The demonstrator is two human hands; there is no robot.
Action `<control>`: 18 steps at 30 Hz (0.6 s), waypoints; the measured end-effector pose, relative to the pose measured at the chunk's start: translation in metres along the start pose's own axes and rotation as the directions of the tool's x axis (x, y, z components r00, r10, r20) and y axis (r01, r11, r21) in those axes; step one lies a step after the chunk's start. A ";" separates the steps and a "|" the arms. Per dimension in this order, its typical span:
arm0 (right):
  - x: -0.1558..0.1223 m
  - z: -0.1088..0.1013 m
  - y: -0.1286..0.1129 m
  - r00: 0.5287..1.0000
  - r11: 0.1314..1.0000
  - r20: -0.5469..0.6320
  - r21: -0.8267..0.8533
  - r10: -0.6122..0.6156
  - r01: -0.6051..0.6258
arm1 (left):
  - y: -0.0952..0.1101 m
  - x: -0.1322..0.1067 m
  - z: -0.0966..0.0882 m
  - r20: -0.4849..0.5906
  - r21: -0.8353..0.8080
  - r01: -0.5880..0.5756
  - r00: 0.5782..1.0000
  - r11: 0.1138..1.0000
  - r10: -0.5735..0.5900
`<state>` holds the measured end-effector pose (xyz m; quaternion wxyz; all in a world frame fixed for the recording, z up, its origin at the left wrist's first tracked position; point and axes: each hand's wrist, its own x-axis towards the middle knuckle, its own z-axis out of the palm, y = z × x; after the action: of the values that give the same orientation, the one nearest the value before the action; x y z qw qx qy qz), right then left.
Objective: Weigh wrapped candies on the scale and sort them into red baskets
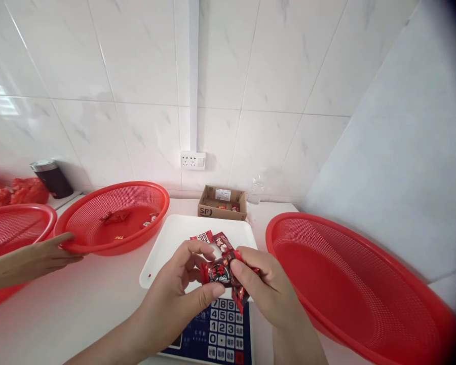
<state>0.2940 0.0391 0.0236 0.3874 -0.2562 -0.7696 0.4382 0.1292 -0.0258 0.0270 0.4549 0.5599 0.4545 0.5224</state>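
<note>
Presently, you are holding a black-and-red packet (220, 272) in the air above the scale (228, 350), over the near edge of its white tray (167, 243). Your left hand (175, 289) is pinching the packet's left end between thumb and fingers. Your right hand (268, 286) is clamping the other end, its thumb pressing on the wrapper. A red packet (240, 298) is poking out below the right hand. Further packets (223, 242) are showing just beyond your fingers; whether they are being held or are resting on the tray cannot be told.

On progress, the handling is, in my judgement, standing partway: the packet is not yet being set down. A few wrapped sweets (116, 217) are lying in the left basket (112, 248), whose rim a co-worker's hand (55, 253) is touching. Others are sitting inside the cardboard box (228, 213) behind the tray. The right basket (323, 284) is standing beside the scale.

On markings, the box is bearing "SF" and a white label (223, 194) too small to read. The keypad (222, 327) is showing digits 0 to 9, partly hidden, with Chinese key names, apparently including 计数, 取样 and 动态. The packet's characters are not reading clearly.
</note>
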 end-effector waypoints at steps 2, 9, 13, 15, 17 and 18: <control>-0.001 0.000 -0.001 0.999 1.000 -0.029 -0.008 -0.022 0.022 | 0.002 0.000 -0.002 0.087 0.007 0.048 0.995 0.999 -0.049; -0.005 -0.001 -0.003 0.997 0.998 -0.040 -0.008 -0.062 0.061 | 0.005 -0.002 0.000 0.149 0.001 0.125 0.981 0.992 -0.124; -0.005 -0.001 -0.003 0.998 0.998 -0.031 -0.007 -0.057 0.057 | 0.004 -0.004 0.001 0.156 -0.084 0.168 0.976 0.982 -0.154; -0.005 -0.001 -0.004 0.998 0.998 -0.027 -0.002 -0.058 0.058 | 0.003 -0.003 0.001 0.174 -0.112 0.175 0.973 0.978 -0.155; -0.006 -0.001 -0.005 0.998 0.998 -0.022 0.005 -0.055 0.055 | 0.003 -0.003 0.000 0.188 -0.133 0.180 0.970 0.975 -0.154; -0.006 -0.001 -0.005 0.998 0.999 -0.016 0.010 -0.054 0.054 | 0.003 -0.003 0.000 0.191 -0.141 0.185 0.969 0.973 -0.156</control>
<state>0.2982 0.0332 0.0261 0.4064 -0.2371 -0.7709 0.4294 0.1291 -0.0289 0.0296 0.5801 0.5255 0.4156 0.4634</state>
